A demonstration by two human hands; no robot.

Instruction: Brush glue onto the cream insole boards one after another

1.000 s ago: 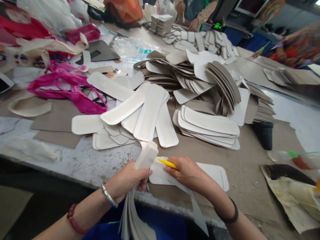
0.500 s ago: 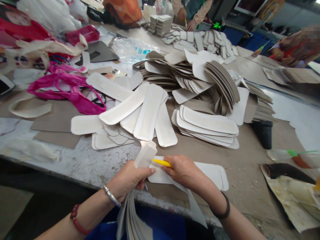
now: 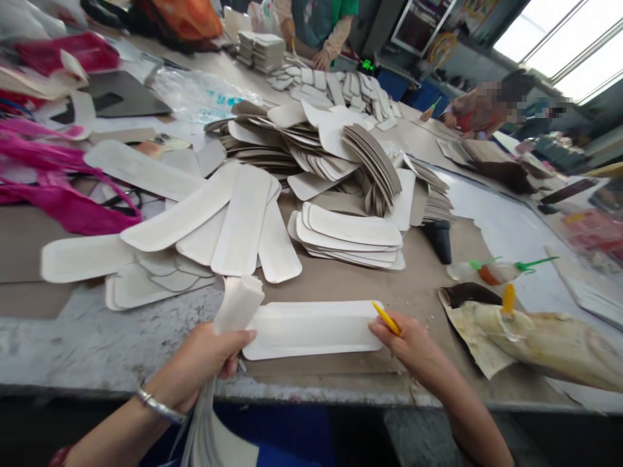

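Observation:
My left hand [image 3: 211,353] is closed around a bundle of thin white strips [image 3: 238,305]; their lower ends hang past the table edge towards my lap. Flat on the table between my hands lies a long white panel [image 3: 311,331] with rounded corners. At its right end is my right hand [image 3: 413,340], fingers closed on a yellow pointed tool [image 3: 387,318] whose tip points up and left. The fingers of that hand touch the panel's edge. Loose white panels [image 3: 241,220] are fanned out just beyond, and a neat stack of similar panels [image 3: 350,237] sits to their right.
A large heap of grey-backed pieces [image 3: 311,143] rises behind. On the right are a black tapered object [image 3: 438,240], small bottles with green tips [image 3: 496,272] and a stained bag with a yellow nozzle [image 3: 535,337]. Pink straps [image 3: 63,175] lie left. Other people work across the table.
My right hand has moved from beside the left hand to the panel's right end, uncovering the panel. A thin strip hanging below it is gone from view. The view has swung right.

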